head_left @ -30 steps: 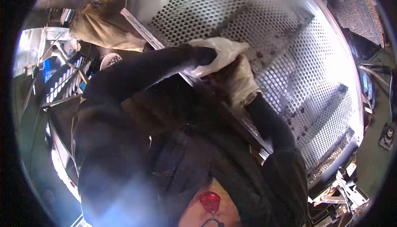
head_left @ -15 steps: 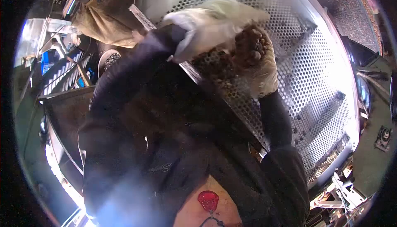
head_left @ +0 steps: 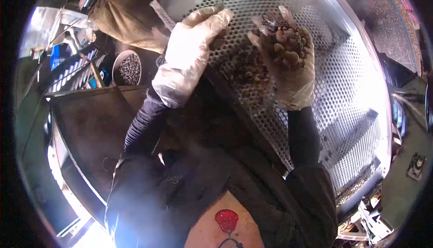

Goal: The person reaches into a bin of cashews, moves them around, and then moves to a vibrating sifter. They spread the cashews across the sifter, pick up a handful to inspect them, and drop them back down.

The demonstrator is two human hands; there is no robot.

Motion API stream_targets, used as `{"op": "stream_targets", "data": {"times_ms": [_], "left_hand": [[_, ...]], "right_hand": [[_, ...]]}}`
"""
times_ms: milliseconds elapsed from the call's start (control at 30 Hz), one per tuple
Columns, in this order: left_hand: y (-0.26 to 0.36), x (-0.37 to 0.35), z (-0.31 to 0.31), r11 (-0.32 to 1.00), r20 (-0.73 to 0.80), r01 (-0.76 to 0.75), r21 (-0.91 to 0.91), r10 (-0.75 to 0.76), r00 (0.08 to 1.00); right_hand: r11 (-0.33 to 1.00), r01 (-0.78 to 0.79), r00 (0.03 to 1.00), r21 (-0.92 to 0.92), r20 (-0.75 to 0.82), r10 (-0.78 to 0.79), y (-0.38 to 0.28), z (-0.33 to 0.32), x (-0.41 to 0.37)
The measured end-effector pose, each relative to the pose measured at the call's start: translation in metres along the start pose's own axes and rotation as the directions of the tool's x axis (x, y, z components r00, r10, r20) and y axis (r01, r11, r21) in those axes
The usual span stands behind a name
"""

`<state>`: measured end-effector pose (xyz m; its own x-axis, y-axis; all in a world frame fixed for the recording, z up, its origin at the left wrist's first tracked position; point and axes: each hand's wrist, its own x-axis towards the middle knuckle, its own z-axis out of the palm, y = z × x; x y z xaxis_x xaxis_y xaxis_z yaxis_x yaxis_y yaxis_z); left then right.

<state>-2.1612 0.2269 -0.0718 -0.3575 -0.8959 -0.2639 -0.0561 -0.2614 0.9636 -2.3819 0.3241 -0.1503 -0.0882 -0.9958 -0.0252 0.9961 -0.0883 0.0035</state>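
My left hand (head_left: 187, 51), in a whitish glove, is at the left edge of a perforated metal tray (head_left: 347, 85). Its fingers are curled and pressed together, with dark bits showing by the fingertips; I cannot tell what is inside the grip. Over the tray's middle, my gloved right hand (head_left: 291, 81) is turned palm up. A heap of brown, rounded, nut-like pieces (head_left: 288, 47) fills its palm, with the fingers cupped about them. Between the two hands, more loose brown pieces (head_left: 252, 74) lie on the holes of the tray.
A round bowl (head_left: 126, 67) of small grey-black bits stands at the left. Behind it, another person in a tan apron (head_left: 124, 20) is close to the tray's far left side. Dark cloth (head_left: 94, 126) spreads in front of me. Small brown grains cover a surface (head_left: 390, 31) at far right.
My left hand has drawn back from over my right hand to the tray's left edge. The right hand has shifted slightly up and right, its heap of pieces now in plain sight.
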Motion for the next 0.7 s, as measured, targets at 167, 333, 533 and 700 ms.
{"op": "stream_targets", "data": {"times_ms": [167,333,533,700], "left_hand": [[-0.016,-0.018,-0.011,0.978,-0.142,-0.108,-0.178,0.083,0.986],[-0.012,-0.030,-0.011,0.913,-0.166,-0.340,0.225,0.379,0.910],[0.003,-0.050,-0.011,0.099,0.406,-0.566,0.819,0.598,0.691],[0.007,-0.034,0.012,0.588,0.071,-0.338,0.735,0.429,0.901]], "right_hand": [[0.989,-0.117,0.993,0.091,0.037,0.114,0.018,-0.007,0.027],[0.974,-0.196,0.980,0.115,0.055,0.190,0.029,-0.015,0.040],[0.943,-0.319,0.935,0.097,0.195,0.297,0.038,-0.020,0.053],[0.990,-0.129,0.987,0.064,-0.084,0.134,0.053,-0.013,0.066]]}}
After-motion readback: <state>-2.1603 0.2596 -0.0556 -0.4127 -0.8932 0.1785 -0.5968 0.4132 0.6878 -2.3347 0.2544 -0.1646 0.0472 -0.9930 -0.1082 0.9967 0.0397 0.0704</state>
